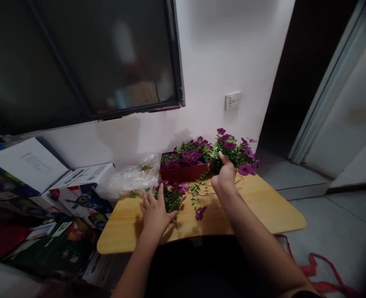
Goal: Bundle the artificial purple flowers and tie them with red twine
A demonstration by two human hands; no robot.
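My right hand [225, 174] is closed around a bunch of purple flowers [232, 147] with green leaves, raised at the right end of a red box. A trailing stem with a purple bloom hangs from near this hand over the wooden table [263, 207]. My left hand [156, 209], fingers spread, rests at a smaller purple flower bunch [173, 198] lying on the table; its fingertips touch or overlap the leaves. Behind both hands stands the red box [179, 174], filled with more purple flowers [191, 155] and greenery.
Crumpled clear plastic [130, 180] lies at the table's back left. Stacked printed boxes [83, 194] crowd the left side. A wall with a socket [232, 101] and a dark window [108, 54] rises behind. Red ribbon [326, 265] lies on the floor at right.
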